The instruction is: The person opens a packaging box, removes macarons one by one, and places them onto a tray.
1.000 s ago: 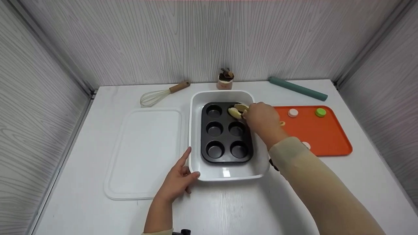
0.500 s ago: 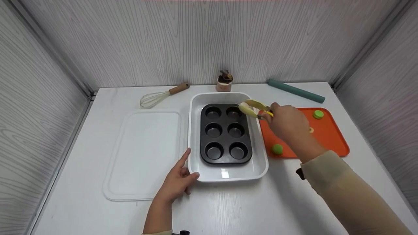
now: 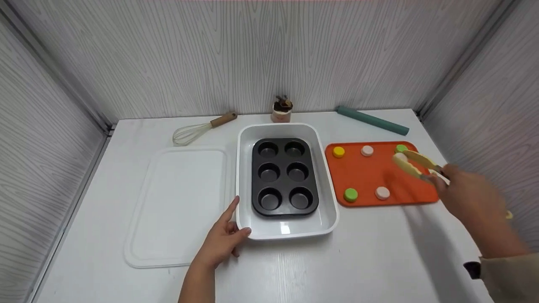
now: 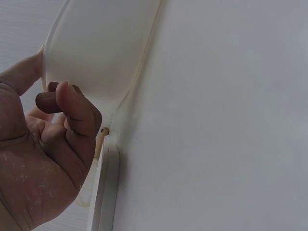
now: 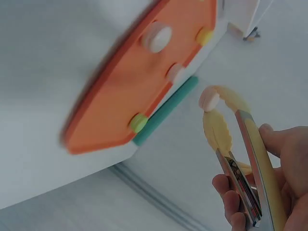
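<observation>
With my right hand (image 3: pixel 473 198) I grip yellow-tipped tongs (image 3: pixel 422 161) above the right part of an orange tray (image 3: pixel 362 174). A pale pink macaron (image 5: pixel 209 98) is pinched between the tong tips. Several more macarons lie on the tray, among them a yellow one (image 3: pixel 338 152), a green one (image 3: pixel 350 194) and a pale pink one (image 3: pixel 382 193). My left hand (image 3: pixel 219 240) touches the near left corner of a white tub (image 3: pixel 329 185), index finger and thumb stretched out at its rim. Inside the tub lies a dark muffin tin (image 3: pixel 284 180), its cups bare.
A flat white lid (image 3: pixel 179 206) lies left of the tub. Along the back are a whisk (image 3: pixel 206 128), a small potted decoration (image 3: pixel 281 110) and a green rolling pin (image 3: pixel 372 120). Wood-grain walls enclose the table on the back and sides.
My right hand has moved right with the tongs and the macaron, from over the muffin tin to over the orange tray. My left hand has stayed at the tub's corner.
</observation>
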The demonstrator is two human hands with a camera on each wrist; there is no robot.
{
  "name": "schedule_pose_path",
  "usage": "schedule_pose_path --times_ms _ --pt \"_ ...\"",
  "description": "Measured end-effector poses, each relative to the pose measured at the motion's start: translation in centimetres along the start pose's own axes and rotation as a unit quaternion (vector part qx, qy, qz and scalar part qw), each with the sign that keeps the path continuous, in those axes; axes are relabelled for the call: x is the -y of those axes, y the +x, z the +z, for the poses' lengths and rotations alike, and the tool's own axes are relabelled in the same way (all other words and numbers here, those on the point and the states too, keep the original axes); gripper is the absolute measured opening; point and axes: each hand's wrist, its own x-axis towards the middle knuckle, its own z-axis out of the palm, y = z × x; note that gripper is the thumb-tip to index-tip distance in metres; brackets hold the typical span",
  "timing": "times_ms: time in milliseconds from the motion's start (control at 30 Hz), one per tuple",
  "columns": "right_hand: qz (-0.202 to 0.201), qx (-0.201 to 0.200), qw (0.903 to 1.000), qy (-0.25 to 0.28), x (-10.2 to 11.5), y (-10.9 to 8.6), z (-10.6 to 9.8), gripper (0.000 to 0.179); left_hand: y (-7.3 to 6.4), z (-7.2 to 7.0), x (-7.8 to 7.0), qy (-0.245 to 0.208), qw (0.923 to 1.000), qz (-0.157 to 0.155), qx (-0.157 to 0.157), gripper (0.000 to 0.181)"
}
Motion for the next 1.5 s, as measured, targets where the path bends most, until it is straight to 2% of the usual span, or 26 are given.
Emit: schedule_pose_path --times_ms 167,267,633,800,933,1067,1167,1267,1433,1500 --pt "0.023 -0.028 0.9993 -0.002 -3.6 -1.8 0.6 0.032 0.0 -0.3 0.0 -0.004 1.0000 0.000 -0.005 0.094" --pt "0.033 -0.010 0.9994 -0.007 -4.6 -2.4 1.1 0.034 0.1 -0.4 0.0 -0.004 0.9999 -0.002 -0.009 0.093" --pt "0.038 0.083 0.9958 -0.009 -5.5 -2.6 2.4 0.041 0.5 -0.2 -0.1 0.002 1.0000 0.002 -0.005 0.093" --pt "0.035 0.096 0.9948 -0.001 -5.7 -2.7 2.8 0.045 0.6 -0.2 -0.3 0.000 1.0000 0.001 -0.005 0.093" --pt "0.040 0.095 0.9943 0.024 -6.0 -2.2 3.3 0.057 0.4 -0.2 -0.4 -0.001 0.9999 -0.006 -0.012 0.093" --pt "0.069 0.090 0.9916 0.063 -6.1 -1.6 4.0 0.075 0.3 -0.2 -0.3 0.005 0.9996 -0.010 -0.024 0.093" --pt "0.089 0.095 0.9870 0.095 -5.9 -1.3 5.0 0.091 0.2 -0.4 -0.3 0.008 0.9993 -0.012 -0.034 0.093" --pt "0.107 0.101 0.9836 0.105 -5.6 -1.3 6.5 0.108 0.2 -0.5 -0.2 0.009 0.9992 -0.014 -0.038 0.093" --pt "0.133 0.102 0.9795 0.112 -5.3 -1.5 8.6 0.111 0.3 -0.3 0.1 0.008 0.9993 -0.015 -0.033 0.093" --pt "0.152 0.114 0.9747 0.117 -5.1 -1.5 9.1 0.113 0.4 -0.2 0.2 0.009 0.9994 -0.015 -0.030 0.093"
